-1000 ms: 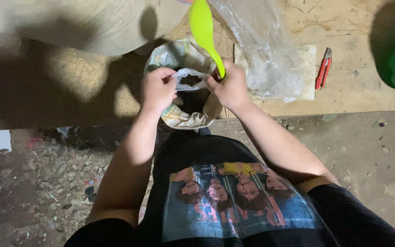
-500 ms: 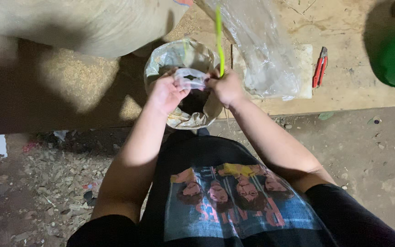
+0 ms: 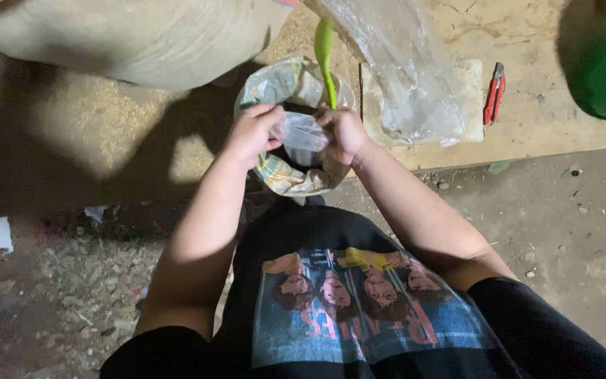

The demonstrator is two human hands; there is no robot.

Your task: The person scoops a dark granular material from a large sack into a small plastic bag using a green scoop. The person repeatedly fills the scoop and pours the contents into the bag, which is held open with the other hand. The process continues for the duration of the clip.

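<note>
Where plywood board (image 3: 541,126) ends, bare dirt floor (image 3: 562,231), rubble (image 3: 71,281).

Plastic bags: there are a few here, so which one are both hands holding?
The small clear bag, pinched between left hand and right hand over the dark pot. The large clear bag lies untouched on the board beyond.

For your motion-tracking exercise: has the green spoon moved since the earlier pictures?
Yes. The green spoon has turned from broad face to nearly edge-on and swung left, away from the red pliers, in the right hand.
</note>
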